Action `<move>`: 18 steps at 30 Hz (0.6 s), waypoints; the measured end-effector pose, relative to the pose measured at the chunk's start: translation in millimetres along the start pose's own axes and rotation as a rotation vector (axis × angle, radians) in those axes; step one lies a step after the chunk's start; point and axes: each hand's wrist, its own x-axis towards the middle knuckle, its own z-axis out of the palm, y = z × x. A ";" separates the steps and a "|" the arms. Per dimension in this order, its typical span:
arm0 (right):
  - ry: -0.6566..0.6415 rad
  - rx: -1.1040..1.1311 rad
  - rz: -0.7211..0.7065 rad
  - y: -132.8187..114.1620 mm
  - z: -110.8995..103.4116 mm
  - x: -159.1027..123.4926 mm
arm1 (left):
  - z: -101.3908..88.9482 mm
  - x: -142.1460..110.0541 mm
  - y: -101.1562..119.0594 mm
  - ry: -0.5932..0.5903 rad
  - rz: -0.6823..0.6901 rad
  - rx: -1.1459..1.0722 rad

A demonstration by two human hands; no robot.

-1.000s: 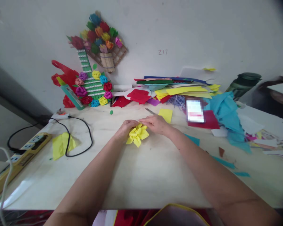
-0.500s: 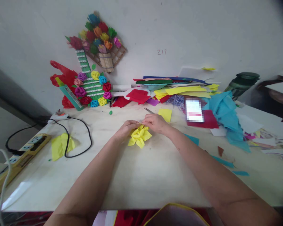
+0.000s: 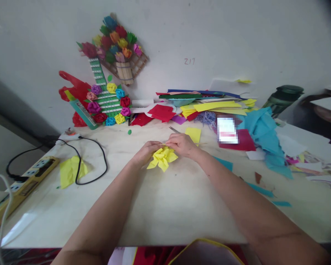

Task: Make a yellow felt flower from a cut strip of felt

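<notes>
L hand (image 3: 148,151) & R hand (image 3: 183,145) close tog., fingertips pinched on thin strand (image 3: 162,144), now visible betw. them vs 1s ago; yellow flower (image 3: 162,158) just below both.

Lying open across the surface (image 3: 171,209) between forearms (image 3: 110,191); meeting black cord (image 3: 107,164) leftward, blue strips (image 3: 260,189) rightward, stacked paper (image 3: 217,106) behind.

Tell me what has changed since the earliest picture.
The right hand has edged right, slightly away from the left hand, and a thin strand now shows between them. The flower has shifted slightly right, its petals spread wider. Nothing visibly let go. Glue bottle, cable and phone stayed put.
</notes>
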 end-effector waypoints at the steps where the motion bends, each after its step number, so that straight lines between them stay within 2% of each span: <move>1: 0.006 0.002 0.001 -0.3 0.2 0.1 | 0.0 0.1 -0.3 0.000 0.000 -0.009; 18: -0.016 -0.042 -0.014 -2.2 3.0 -2.3 | -1.2 0.7 -1.2 0.018 -0.028 -0.050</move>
